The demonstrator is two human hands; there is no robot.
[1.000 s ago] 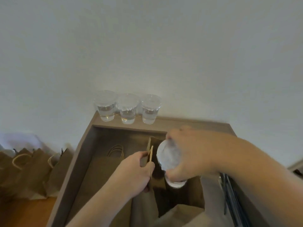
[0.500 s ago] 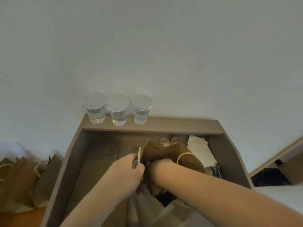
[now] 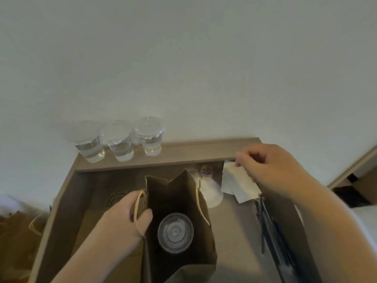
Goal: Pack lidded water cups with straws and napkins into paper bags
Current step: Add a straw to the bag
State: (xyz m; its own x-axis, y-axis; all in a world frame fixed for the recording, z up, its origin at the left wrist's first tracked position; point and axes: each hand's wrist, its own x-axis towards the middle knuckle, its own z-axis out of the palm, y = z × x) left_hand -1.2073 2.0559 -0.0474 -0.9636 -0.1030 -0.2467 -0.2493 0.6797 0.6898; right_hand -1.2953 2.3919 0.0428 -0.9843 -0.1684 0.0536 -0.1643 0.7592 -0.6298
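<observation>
Clenches left grip (image 3: 124, 219) on bag (image 3: 177, 193) rim, cup (image 3: 175, 232) inside, and pinches napkin (image 3: 234, 182) in right grip (image 3: 271, 168), straws (image 3: 271, 227) beside, three cups (image 3: 120, 139) behind.

The paper bag (image 3: 167, 190) is brown. The cup lid (image 3: 175, 232) is clear with round rings. The napkins (image 3: 234, 181) are white. The straws (image 3: 271, 231) are dark.

The open brown paper bag (image 3: 177, 193) stands in the middle of the deep grey-brown tray (image 3: 204, 153), its mouth free from above. The left hand (image 3: 124, 219) grips its left rim, and a clear lidded water cup (image 3: 175, 232) fills most of its floor. Bare tray floor runs between the bag's right wall and the thin dark straws (image 3: 273, 231). The right hand (image 3: 271, 168), pinching white paper napkins (image 3: 236, 184), blocks the back right corner. Three clear lidded cups (image 3: 120, 139) crowd the back ledge's left end.
</observation>
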